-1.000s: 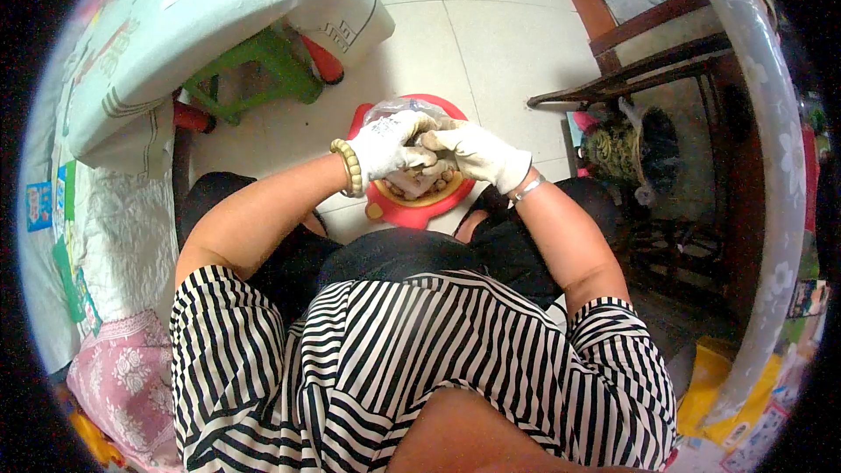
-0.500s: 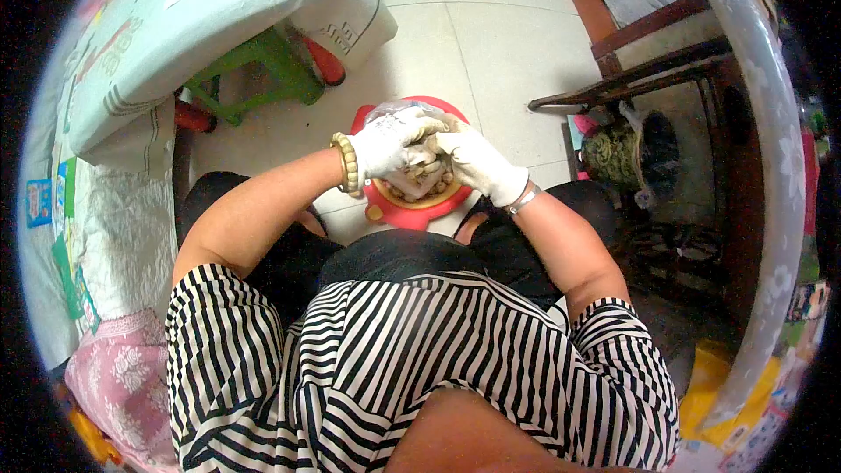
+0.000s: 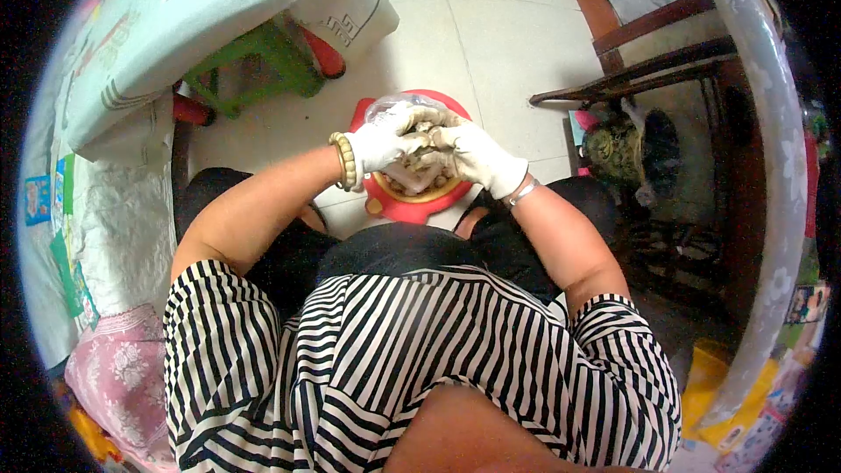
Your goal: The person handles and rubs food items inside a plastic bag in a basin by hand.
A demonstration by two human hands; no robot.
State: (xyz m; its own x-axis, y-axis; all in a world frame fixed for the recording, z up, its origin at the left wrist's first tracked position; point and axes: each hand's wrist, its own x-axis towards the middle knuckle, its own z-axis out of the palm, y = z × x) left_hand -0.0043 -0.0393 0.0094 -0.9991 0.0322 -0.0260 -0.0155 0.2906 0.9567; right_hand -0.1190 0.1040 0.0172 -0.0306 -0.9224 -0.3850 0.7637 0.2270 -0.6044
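Both of my hands meet over the red basin (image 3: 396,208) on the floor in front of my knees, each in a white work glove. My left hand (image 3: 388,142) is curled shut, its fingers wrapped around a small brownish piece (image 3: 424,128) that pokes out at the fingertips; I cannot tell what the piece is. My right hand (image 3: 477,155) presses against the left from the other side, its fingers bent and pinching at the same piece, so the two gloves touch at the fingertips. A bracelet of pale beads (image 3: 344,160) sits on my left wrist, and a thin metal bangle (image 3: 521,194) on my right.

Inside the basin, just under my hands, lies a heap of small tan lumps (image 3: 410,182) in a yellowish inner dish. A clear plastic bag (image 3: 394,106) rests on the basin's far rim, just beyond my left glove.

To the left, a table under a pale printed cloth (image 3: 219,0) stands over a green plastic stool (image 3: 263,66). To the right, a dark wooden chair frame (image 3: 648,70) stands near a dark, patterned bag (image 3: 618,153). White floor tiles (image 3: 491,26) fill the space between them. My striped black-and-white shirt (image 3: 412,359) fills the lower part of the view.
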